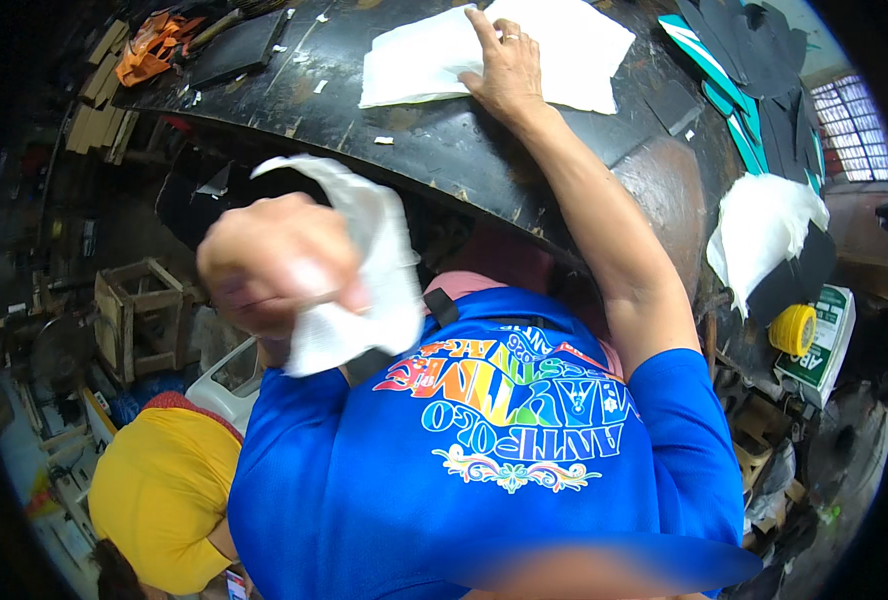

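Note:
My left hand (279, 265) is raised close in front of my chest, left of the middle, and somewhat blurred. Its fingers are closed on a curved white sheet (379, 235), which hangs down beside the wrist; paper or cloth, I cannot tell which. On the far part of the dark table, my right hand (509, 68) lies on white sheets (414, 62) with a ring on one finger. Its fingers are spread, and white material (584, 50) extends on both sides of it.
Small white scraps (384, 141) dot the dark table (324, 125). Black and teal cut pieces (729, 85) lie at right, above another white sheet (764, 235) and a yellow roll (792, 330). A person in yellow (159, 495) is at lower left, near a wooden stool (144, 310).

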`<action>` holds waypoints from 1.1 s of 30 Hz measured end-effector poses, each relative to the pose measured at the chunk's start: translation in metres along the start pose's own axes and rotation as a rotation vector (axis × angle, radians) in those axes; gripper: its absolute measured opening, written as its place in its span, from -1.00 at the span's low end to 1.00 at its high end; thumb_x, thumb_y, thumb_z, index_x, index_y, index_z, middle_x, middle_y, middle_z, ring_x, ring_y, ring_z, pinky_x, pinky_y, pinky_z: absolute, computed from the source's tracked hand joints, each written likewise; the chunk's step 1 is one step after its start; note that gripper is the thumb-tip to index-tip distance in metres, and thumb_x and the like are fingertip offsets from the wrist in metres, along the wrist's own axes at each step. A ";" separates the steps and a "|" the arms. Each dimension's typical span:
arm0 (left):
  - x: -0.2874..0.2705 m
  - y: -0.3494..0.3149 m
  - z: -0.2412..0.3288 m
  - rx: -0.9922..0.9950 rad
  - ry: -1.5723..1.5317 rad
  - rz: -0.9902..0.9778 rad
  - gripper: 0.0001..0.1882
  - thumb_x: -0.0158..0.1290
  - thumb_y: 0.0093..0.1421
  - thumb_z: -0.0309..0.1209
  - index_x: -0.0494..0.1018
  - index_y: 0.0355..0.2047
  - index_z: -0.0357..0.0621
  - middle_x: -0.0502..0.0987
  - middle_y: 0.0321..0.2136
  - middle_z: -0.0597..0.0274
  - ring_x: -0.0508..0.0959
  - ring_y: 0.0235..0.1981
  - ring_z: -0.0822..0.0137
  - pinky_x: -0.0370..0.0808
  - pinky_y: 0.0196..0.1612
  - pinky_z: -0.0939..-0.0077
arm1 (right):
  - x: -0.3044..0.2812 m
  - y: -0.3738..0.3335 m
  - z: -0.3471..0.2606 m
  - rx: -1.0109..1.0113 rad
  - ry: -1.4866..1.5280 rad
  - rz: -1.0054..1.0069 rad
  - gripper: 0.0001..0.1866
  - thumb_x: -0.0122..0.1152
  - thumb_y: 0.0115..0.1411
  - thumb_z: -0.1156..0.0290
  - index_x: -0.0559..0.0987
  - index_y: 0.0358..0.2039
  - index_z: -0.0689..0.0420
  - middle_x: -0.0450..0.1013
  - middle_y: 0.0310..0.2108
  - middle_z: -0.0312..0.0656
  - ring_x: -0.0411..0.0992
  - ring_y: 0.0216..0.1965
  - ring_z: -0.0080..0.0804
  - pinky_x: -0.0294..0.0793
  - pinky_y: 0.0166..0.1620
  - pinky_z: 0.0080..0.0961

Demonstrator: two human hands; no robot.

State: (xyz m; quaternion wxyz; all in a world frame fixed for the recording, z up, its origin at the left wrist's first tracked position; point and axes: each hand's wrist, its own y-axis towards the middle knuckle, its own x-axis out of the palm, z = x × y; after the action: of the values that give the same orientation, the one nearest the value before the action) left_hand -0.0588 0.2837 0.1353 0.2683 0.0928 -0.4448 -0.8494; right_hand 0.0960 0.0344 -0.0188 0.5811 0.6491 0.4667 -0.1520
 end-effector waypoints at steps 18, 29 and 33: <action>0.059 0.066 -0.261 -0.632 0.278 0.114 -0.54 0.13 0.30 -0.56 0.44 0.21 -0.19 0.60 -0.10 0.18 0.58 -0.05 0.34 0.54 0.04 0.43 | -0.248 -0.193 -0.016 0.842 1.273 0.085 -0.02 0.35 0.15 0.61 0.03 0.50 0.16 0.39 0.20 0.09 0.42 0.19 -0.31 0.44 0.20 -0.34; 0.095 0.062 -0.326 -0.574 0.938 -0.159 -0.44 0.36 0.12 -0.22 0.50 0.14 0.05 0.63 -0.33 0.24 0.64 -0.35 0.22 0.58 -0.23 0.33 | -0.273 -0.231 -0.015 0.904 0.333 -0.184 0.03 0.38 0.13 0.58 -0.01 0.52 0.08 0.62 -0.40 -0.03 0.58 -0.50 -0.43 0.52 -0.44 -0.49; 0.085 0.070 -0.320 -0.558 1.008 -0.123 -0.52 0.31 0.19 -0.24 0.53 0.11 0.01 0.61 -0.21 0.23 0.64 -0.27 0.23 0.58 -0.15 0.31 | -0.300 -0.220 -0.008 0.807 -0.085 -0.392 0.03 0.47 0.12 0.38 0.06 0.50 0.10 0.53 -0.59 -0.09 0.52 -0.62 -0.35 0.48 -0.45 -0.36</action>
State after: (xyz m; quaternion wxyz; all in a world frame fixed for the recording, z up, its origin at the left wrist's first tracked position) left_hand 0.0226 -0.0199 0.0106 0.4113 0.4374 -0.0151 -0.7996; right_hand -0.2343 -0.1119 0.0700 0.2605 0.7163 0.4598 -0.4556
